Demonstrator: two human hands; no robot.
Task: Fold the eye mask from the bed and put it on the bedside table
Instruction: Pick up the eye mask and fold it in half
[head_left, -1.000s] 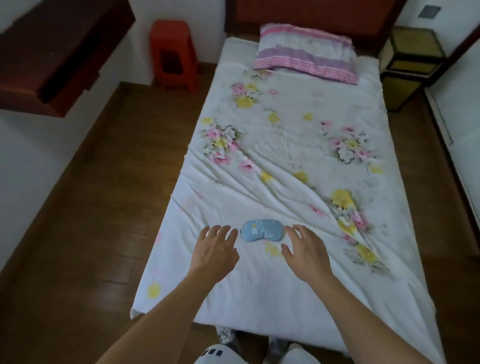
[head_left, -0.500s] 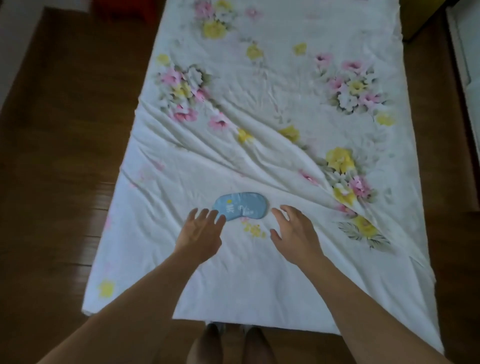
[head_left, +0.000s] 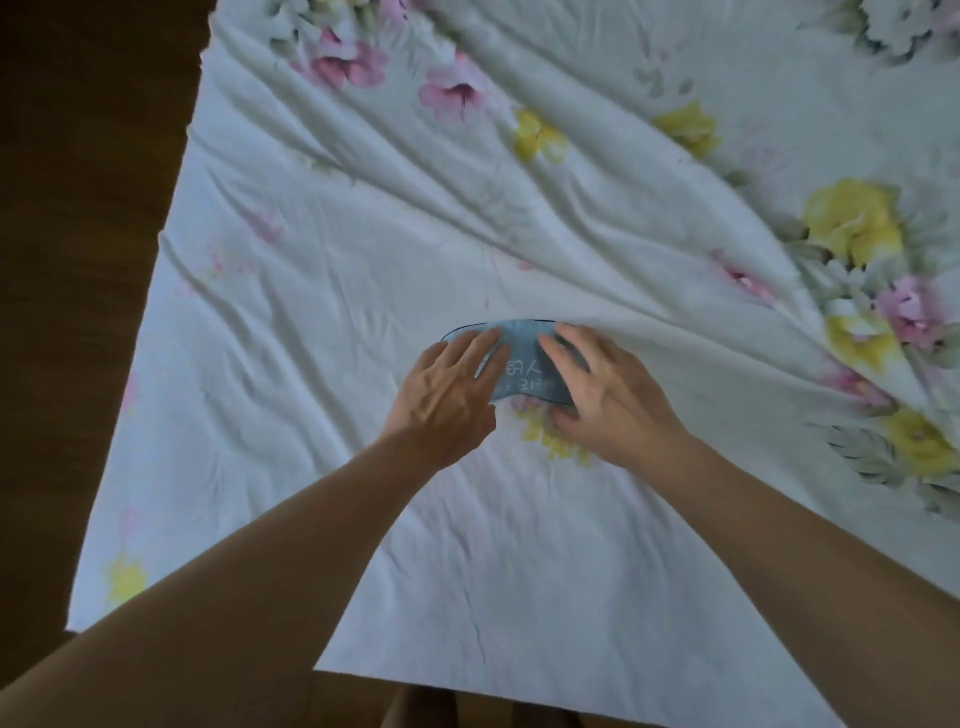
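Observation:
A light blue eye mask (head_left: 522, 364) with white characters lies flat on the floral bed sheet (head_left: 363, 249), near the foot of the bed. My left hand (head_left: 447, 395) covers its left end, fingers laid on top and thumb at the near edge. My right hand (head_left: 608, 395) covers its right end the same way, fingers over the top and thumb by the lower edge. Only the mask's middle strip and part of its dark rim show between the hands. The bedside table is out of view.
The white sheet is wrinkled, with ridges running diagonally from upper left to lower right behind the mask. Dark wooden floor (head_left: 78, 208) lies along the bed's left side and below its foot edge (head_left: 467, 691).
The view has dropped closer to the bed. Both hands have moved inward from either side of the mask and now rest on its two ends.

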